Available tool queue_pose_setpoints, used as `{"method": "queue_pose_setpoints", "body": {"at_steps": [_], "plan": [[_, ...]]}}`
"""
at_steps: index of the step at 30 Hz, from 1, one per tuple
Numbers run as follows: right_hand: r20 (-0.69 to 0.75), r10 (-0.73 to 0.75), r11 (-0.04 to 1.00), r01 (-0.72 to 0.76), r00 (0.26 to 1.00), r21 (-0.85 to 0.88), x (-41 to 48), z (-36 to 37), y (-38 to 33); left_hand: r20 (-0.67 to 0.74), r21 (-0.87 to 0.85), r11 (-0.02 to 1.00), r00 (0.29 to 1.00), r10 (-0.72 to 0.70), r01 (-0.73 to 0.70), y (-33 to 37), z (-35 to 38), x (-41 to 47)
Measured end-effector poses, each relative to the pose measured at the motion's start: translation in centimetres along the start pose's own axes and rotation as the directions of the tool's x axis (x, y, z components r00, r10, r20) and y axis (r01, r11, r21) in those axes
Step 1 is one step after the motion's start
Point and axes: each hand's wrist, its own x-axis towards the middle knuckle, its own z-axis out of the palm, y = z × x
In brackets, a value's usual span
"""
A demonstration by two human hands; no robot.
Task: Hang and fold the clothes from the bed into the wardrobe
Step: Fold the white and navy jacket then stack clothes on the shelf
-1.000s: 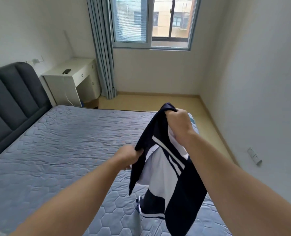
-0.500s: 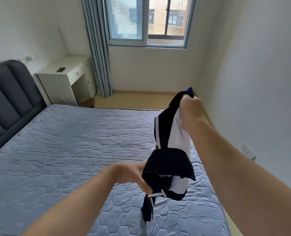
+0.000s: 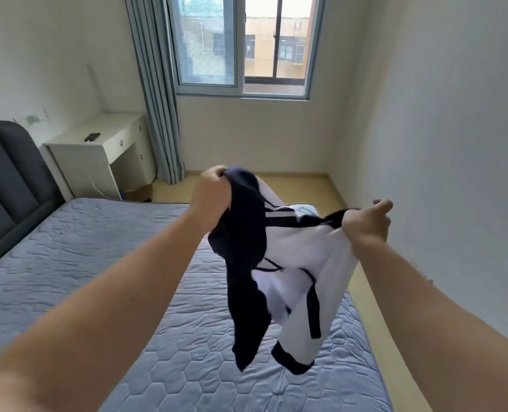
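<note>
Both hands held a navy-and-white garment [image 3: 279, 263] in the air above the bed [image 3: 104, 263]: the left hand [image 3: 212, 191] gripped its dark edge, the right hand [image 3: 366, 223] pinched the white side. The step seemed to be spreading it out. Next, it likely needed straightening before folding; no wardrobe was visible.

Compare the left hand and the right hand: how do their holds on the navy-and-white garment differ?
The left hand sits higher in view than the right hand. The left hand grips a bunched navy part of the garment; the right hand grips where a navy strip meets white cloth. Shared: both are curled on the same garment, holding it in the air above the bed.
</note>
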Motion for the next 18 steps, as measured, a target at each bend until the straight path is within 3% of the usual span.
{"method": "queue_pose_setpoints", "body": {"at_steps": [2,3,4,6,8,10,11,13,15,18], "plan": [[0.123,-0.027,0.934,0.069,0.992,-0.352,-0.6,0.3,1.3,0.07,0.147,0.967,0.977,0.2,-0.209,2.9,1.0,0.2],[0.208,-0.06,0.868,0.154,0.976,-0.471,-1.0,0.6,1.8,0.087,0.199,0.939,0.96,0.268,-0.28,4.1,1.6,0.2],[0.339,-0.107,0.834,0.27,0.935,-0.481,-1.6,1.0,1.8,0.106,0.253,0.912,0.946,0.305,-0.322,5.0,2.4,0.2],[0.641,-0.212,0.872,0.439,0.738,-0.217,-2.9,1.9,1.5,0.146,0.333,0.861,0.923,0.356,-0.385,5.9,3.7,0.0],[0.784,-0.259,0.938,0.342,0.564,0.064,-4.4,2.9,1.3,0.15,0.412,0.815,0.913,0.381,-0.407,5.5,4.3,0.1],[0.781,-0.314,0.949,0.2,0.539,0.244,-4.7,4.2,1.5,0.102,0.464,0.796,0.916,0.387,-0.388,4.9,4.2,0.3],[0.748,-0.336,0.942,0.189,0.572,0.278,-4.6,4.9,1.4,0.073,0.474,0.798,0.92,0.386,-0.372,4.7,4.0,0.4],[0.643,-0.413,0.908,0.345,0.645,0.237,-4.1,5.7,1.3,0.033,0.503,0.793,0.925,0.38,-0.343,4.2,3.0,0.8],[0.567,-0.481,0.832,0.551,0.669,0.056,-3.5,6.2,1.1,0.021,0.565,0.762,0.928,0.372,-0.318,3.6,1.5,1.5],[0.524,-0.583,0.65,0.743,0.621,-0.158,-2.6,6.1,0.4,0.079,0.705,0.638,0.928,0.364,-0.31,2.3,-1.2,2.7]]}}
